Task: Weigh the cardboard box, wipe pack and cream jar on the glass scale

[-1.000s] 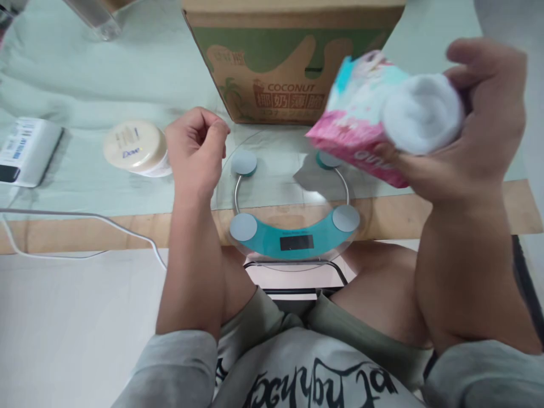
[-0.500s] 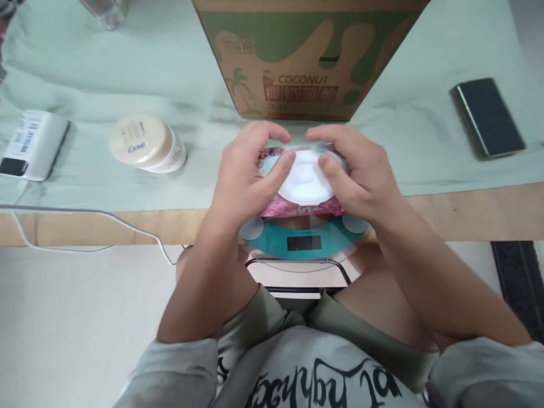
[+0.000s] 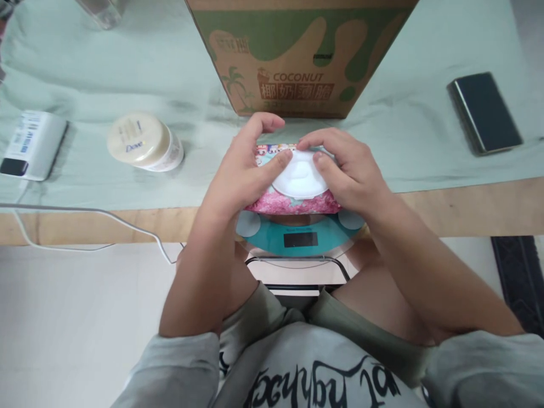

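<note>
A pack of wet wipes [image 3: 293, 204], pink and light blue with a white plastic lid [image 3: 300, 177], is between my two hands. My left hand [image 3: 249, 167] grips its left side, the thumb lying on the lid's edge and the forefinger raised off the pack. On the right side my right hand [image 3: 351, 170] holds it, with thumb and forefinger on the lid, which looks closed. Below the pack a clear glass scale with a teal band [image 3: 272, 241] and a dark display [image 3: 300, 239] juts past the table's edge. Whether the pack rests on it I cannot tell.
Behind my hands stands a cardboard box [image 3: 297, 68]. To the left are a Dove jar [image 3: 142, 141] and a white power bank [image 3: 36, 144] with a cable [image 3: 106, 214]. A dark phone-like device [image 3: 487, 113] lies right on the green cloth [image 3: 408, 147].
My right forefinger has come down onto the lid. The left forefinger has lifted slightly. The view has shifted a little, and the pack is still in both hands.
</note>
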`<state>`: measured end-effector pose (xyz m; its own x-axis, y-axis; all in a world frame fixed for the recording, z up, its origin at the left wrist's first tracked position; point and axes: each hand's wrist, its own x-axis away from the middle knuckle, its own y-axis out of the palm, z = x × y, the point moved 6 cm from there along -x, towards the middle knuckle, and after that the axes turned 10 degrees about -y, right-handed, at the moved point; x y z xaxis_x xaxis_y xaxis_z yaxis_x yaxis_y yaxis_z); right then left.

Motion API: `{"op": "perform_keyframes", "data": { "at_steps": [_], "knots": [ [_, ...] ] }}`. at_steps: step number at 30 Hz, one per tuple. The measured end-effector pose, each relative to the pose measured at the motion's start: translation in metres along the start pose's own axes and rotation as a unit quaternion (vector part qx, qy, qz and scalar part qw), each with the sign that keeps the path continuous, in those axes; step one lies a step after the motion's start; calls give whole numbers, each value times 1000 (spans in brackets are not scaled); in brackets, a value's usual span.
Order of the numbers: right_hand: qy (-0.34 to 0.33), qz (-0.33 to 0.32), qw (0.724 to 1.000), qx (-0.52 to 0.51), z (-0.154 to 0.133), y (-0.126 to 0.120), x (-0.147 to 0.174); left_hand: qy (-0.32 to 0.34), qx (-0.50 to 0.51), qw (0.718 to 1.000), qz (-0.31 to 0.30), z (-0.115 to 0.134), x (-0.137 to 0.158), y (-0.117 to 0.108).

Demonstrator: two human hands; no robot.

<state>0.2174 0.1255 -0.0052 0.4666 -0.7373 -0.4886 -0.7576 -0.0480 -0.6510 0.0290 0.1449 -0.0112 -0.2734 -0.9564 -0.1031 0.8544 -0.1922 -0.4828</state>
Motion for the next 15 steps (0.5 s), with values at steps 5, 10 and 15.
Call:
{"op": "perform_keyframes", "data": {
  "at_steps": [5,10,15],
  "knots": [
    [-53,30,995,81,-13,-11,4,1,2,1000,13,2,0,1],
    [-89,7,992,90,-14,-3,8,-44,38,998,-24,4,-1,4],
    [-116,50,986,106,-13,3,11,-106,49,993,-21,-3,1,9]
  ]
}}
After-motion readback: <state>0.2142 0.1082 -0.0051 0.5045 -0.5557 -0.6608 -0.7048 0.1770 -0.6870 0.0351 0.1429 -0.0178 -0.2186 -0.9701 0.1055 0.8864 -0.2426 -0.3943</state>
